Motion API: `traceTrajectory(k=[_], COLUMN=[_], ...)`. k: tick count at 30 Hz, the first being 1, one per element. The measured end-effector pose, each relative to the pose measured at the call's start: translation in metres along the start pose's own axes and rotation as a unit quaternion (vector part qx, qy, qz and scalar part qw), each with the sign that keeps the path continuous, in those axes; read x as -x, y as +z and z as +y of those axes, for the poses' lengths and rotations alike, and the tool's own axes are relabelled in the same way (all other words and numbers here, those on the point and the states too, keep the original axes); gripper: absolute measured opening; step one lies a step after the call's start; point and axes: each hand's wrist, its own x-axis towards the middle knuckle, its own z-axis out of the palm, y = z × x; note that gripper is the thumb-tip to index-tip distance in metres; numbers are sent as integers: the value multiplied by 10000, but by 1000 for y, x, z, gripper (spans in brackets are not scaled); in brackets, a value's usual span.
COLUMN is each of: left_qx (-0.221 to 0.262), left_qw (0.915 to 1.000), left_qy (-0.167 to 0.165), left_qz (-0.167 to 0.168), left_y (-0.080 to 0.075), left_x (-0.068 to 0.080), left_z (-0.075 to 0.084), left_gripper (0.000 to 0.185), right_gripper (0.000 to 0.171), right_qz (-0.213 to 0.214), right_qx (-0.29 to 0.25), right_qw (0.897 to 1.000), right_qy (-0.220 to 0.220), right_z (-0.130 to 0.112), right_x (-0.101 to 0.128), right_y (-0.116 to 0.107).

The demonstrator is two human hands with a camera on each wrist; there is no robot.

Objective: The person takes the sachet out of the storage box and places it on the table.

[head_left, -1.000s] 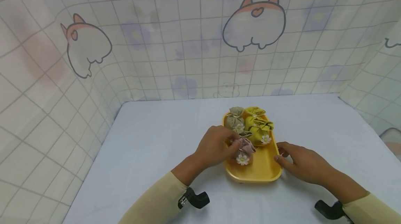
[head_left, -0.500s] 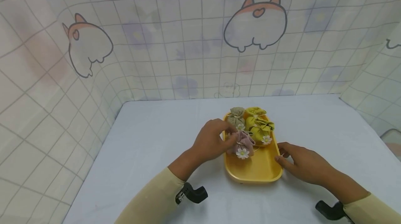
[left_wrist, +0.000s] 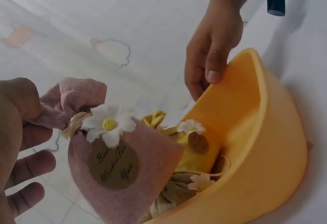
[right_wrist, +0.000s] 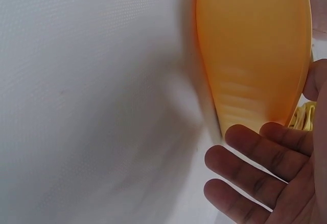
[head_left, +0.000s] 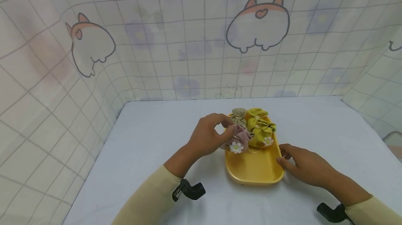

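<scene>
My left hand (head_left: 207,134) pinches the gathered neck of a pink cloth drawstring pouch (head_left: 241,135) between thumb and index finger. A white flower and a round brown label show on the pouch in the left wrist view, and the other fingers stand away from it. The pouch hangs over the left side of a yellow plastic tray (head_left: 255,171). My right hand (head_left: 306,165) holds the tray's right wall, thumb at the rim and fingers outside. Inside, toward the back, lie yellow-green pouches (head_left: 259,135) and a beige-green pouch (head_left: 239,113), partly hidden by the pink one.
The tray stands on a table (head_left: 150,141) with a white cover. A curtain (head_left: 194,43) with a grid and cartoon animals hangs behind and at both sides. Each sleeve carries a black camera mount (head_left: 191,190) at the wrist.
My left hand has lifted the pink pouch from the tray's front left, moving it up and slightly to the left. My right hand stays at the tray's right wall.
</scene>
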Motion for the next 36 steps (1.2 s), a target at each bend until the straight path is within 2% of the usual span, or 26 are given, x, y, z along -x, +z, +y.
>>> traceTrajectory(k=[9, 15, 27, 36], left_qx=[-14, 31, 37, -17], left_qw=[9993, 9989, 9963, 9929], left_qy=[-217, -265, -662, -956], left_qz=[292, 376, 537, 705], left_y=[-15, -21, -38, -48], left_x=[4, 7, 19, 32], left_z=[-3, -13, -26, -41], left_gripper=[9, 6, 6, 8], right_gripper=[61, 62, 57, 56], right_qz=[-24, -13, 41, 53], right_qx=[-30, -62, -80, -39], right_qw=[10000, 10000, 9998, 9998], right_qy=[-6, -22, -149, -176], right_z=[1, 1, 3, 0], right_x=[0, 0, 0, -1], right_y=[0, 2, 1, -1])
